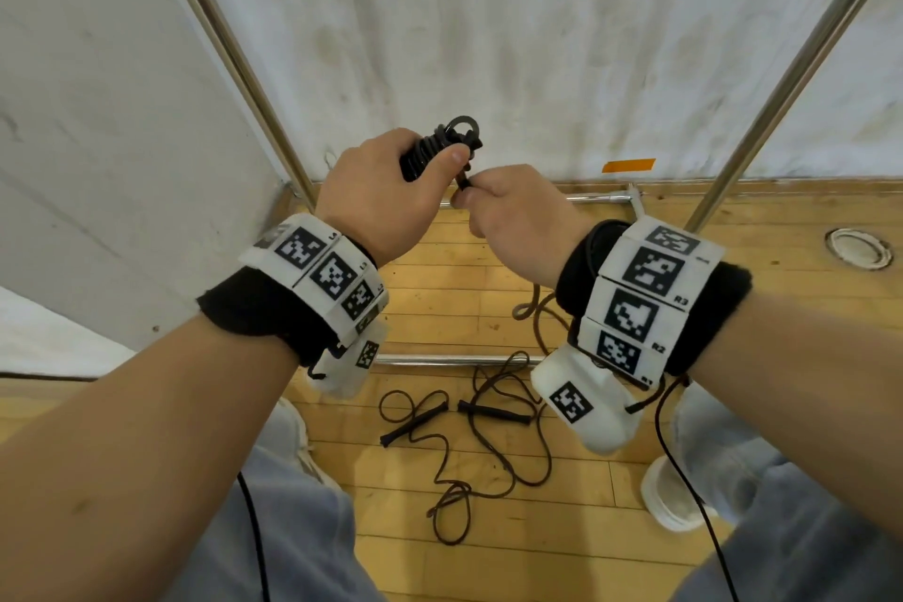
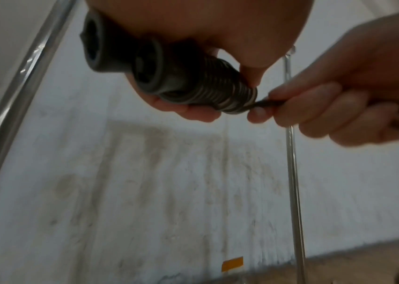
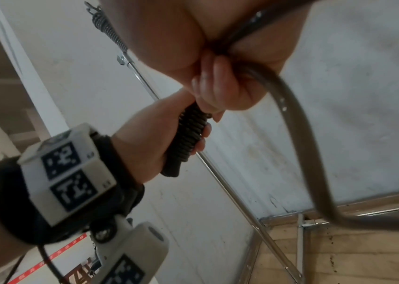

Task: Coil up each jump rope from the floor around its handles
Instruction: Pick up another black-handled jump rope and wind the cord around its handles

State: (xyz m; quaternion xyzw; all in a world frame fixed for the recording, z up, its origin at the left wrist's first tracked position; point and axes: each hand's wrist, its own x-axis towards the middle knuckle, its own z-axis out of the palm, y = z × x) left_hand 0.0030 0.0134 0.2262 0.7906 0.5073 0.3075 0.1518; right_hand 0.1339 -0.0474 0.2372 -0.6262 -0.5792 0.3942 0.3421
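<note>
My left hand (image 1: 376,191) grips a pair of black jump rope handles (image 1: 430,152) with dark rope wound tightly round them (image 2: 230,92). My right hand (image 1: 508,210) pinches the free rope (image 2: 266,102) right beside the coil, and the loose end (image 3: 298,134) hangs down from the fist in a curve. On the wooden floor below lies a second jump rope (image 1: 469,445), uncoiled and tangled, with its two black handles (image 1: 493,412) lying apart. In the right wrist view the left hand holds the wound bundle (image 3: 188,138) upright.
A metal frame of slanted poles (image 1: 234,49) and floor bars (image 1: 459,361) stands against the white wall. An orange tape strip (image 1: 628,165) marks the wall base. My legs and white shoes (image 1: 669,499) flank the rope on the floor. A round floor fitting (image 1: 858,247) sits at right.
</note>
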